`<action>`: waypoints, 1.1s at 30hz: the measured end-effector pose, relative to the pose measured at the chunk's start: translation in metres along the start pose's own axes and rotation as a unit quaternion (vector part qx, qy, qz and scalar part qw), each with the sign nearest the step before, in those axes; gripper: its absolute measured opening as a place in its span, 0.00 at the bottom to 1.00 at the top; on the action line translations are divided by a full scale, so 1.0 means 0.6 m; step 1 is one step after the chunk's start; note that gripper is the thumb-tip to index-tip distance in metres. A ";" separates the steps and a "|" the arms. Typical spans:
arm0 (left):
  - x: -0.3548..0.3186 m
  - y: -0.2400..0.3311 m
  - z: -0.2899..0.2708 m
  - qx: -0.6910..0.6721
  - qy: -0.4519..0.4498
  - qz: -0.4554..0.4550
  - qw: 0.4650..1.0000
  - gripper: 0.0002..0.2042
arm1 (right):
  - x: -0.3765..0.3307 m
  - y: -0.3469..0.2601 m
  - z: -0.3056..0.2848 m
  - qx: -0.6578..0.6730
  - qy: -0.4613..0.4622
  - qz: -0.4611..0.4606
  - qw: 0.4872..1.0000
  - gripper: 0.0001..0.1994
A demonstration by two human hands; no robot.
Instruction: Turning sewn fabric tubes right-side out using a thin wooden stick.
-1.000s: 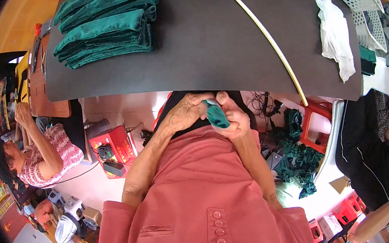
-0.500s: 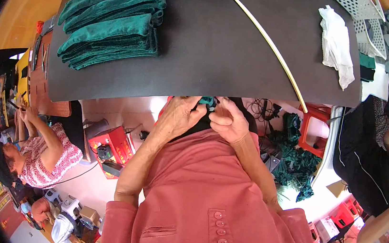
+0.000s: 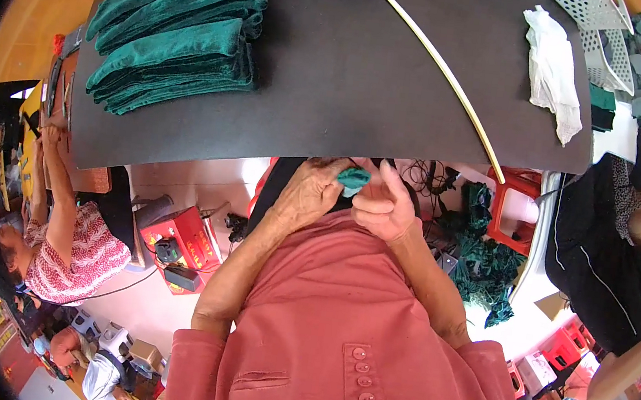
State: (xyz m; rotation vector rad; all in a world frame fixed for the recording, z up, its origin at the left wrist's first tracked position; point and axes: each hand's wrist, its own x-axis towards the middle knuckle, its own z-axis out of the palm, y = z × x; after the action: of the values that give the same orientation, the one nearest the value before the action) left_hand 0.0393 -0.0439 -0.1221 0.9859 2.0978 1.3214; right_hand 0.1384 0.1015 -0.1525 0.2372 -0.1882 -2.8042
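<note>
My left hand [image 3: 309,192] is closed on a small bunched piece of dark green velvet cloth [image 3: 353,181], just below the near edge of the table. Right beside it is my right hand [image 3: 384,207], its thumb raised apart from loosely bent fingers, with nothing visible in its grasp. The fingertips of both hands lie partly in the shadow of the table edge. Folded green velvet pieces [image 3: 170,64] lie in stacks at the left of the table.
On the dark table [image 3: 310,80] lie a long pale curved strip [image 3: 446,70] and a crumpled white cloth [image 3: 552,72]. White perforated baskets [image 3: 609,59] stand far right. Below are a red stool [image 3: 512,214], a heap of green cloth [image 3: 487,266] and a red box [image 3: 185,244]. Co-workers sit on both sides.
The green cloth has come up into clearer view in my left hand, which has shifted slightly right. My right hand's thumb has lifted away from its fingers. The left co-worker's arms have moved.
</note>
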 end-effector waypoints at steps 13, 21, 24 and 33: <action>-0.015 0.018 0.013 0.073 0.005 0.051 0.996 0.14 | -0.052 -0.012 0.020 -0.140 0.150 0.011 0.979 0.22; -0.027 0.030 0.003 0.155 0.023 0.084 0.984 0.13 | -0.039 -0.002 0.035 -0.188 0.170 -0.007 0.967 0.23; -0.045 0.004 -0.015 -0.007 0.115 -0.003 0.993 0.07 | -0.055 -0.043 0.049 -0.228 0.158 0.022 0.961 0.22; -0.043 0.035 -0.035 -0.384 0.106 -0.235 0.886 0.11 | 0.016 0.015 0.074 -0.556 0.131 -0.079 0.817 0.22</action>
State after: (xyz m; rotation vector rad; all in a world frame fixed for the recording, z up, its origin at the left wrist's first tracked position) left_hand 0.0475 -0.0698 -0.0940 -0.0062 1.5385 1.7990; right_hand 0.1241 0.0949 -0.1089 0.3320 1.5265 -2.4725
